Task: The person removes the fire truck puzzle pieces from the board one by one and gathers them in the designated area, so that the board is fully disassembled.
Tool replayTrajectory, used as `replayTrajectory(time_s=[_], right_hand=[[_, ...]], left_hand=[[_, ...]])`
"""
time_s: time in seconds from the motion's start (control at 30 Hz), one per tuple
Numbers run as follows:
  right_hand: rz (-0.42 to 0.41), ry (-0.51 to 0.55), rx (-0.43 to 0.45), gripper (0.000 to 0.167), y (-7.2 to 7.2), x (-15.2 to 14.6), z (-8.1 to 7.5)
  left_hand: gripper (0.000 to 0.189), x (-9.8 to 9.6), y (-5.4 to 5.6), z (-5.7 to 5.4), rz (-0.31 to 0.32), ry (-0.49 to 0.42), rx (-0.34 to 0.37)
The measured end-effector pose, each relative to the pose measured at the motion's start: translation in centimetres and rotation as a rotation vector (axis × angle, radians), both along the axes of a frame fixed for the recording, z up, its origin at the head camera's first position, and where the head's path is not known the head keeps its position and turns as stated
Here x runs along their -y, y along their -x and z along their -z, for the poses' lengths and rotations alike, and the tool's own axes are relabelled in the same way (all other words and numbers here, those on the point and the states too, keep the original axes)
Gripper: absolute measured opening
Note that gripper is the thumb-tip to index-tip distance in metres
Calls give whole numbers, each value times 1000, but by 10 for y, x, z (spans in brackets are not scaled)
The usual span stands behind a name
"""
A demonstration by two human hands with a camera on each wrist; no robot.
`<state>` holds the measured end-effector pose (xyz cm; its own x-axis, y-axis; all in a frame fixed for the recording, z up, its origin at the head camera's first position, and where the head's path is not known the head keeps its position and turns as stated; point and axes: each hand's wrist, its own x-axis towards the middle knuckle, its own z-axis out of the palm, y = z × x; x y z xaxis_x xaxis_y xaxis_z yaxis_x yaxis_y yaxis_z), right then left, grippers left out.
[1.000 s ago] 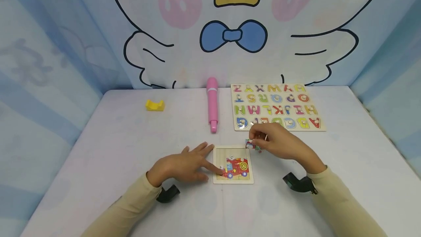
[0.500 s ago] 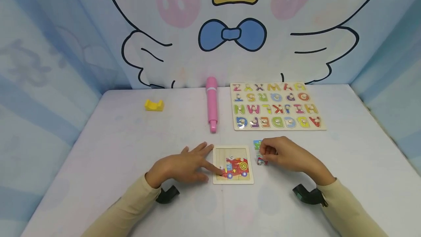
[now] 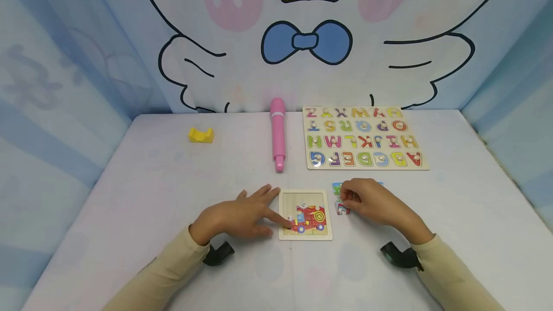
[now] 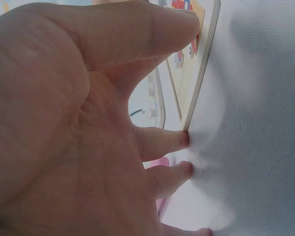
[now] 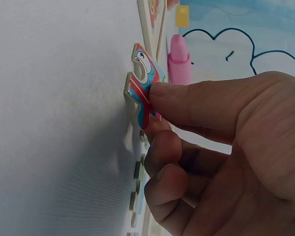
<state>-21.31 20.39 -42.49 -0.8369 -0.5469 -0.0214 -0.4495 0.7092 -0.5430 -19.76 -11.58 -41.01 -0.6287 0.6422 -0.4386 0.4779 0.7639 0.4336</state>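
Note:
A square wooden puzzle tray (image 3: 290, 199) lies in the middle of the table, partly filled with a red fire engine picture (image 3: 307, 217). My left hand (image 3: 237, 217) spreads its fingers at the tray's left side; one fingertip rests on the picture's lower left, and others touch the table. My right hand (image 3: 373, 203) is just right of the tray. Between thumb and finger it pinches a red, white and blue puzzle piece (image 5: 143, 101), tilted on edge in the right wrist view. A blue-green puzzle piece (image 3: 336, 188) lies beyond this hand, which partly hides it.
Behind the right hand is an alphabet peg board (image 3: 367, 150). A thick pink pen (image 3: 279, 133) lies behind the tray. A small yellow block (image 3: 201, 135) sits far left. A printed backdrop (image 3: 242, 80) rises at the table's rear edge.
My right hand has moved from the tray's upper right corner rightward and nearer, still pinching the piece; the blue-green piece came into view. It barely moves lately. My left hand stays in place.

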Motion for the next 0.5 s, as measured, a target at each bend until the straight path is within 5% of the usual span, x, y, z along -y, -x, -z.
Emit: replayTrajectory(time_s=[0.5], right_hand=[[25, -70, -44, 14, -4, 4, 0]], left_hand=[[38, 1, 0, 1, -2, -15, 4]])
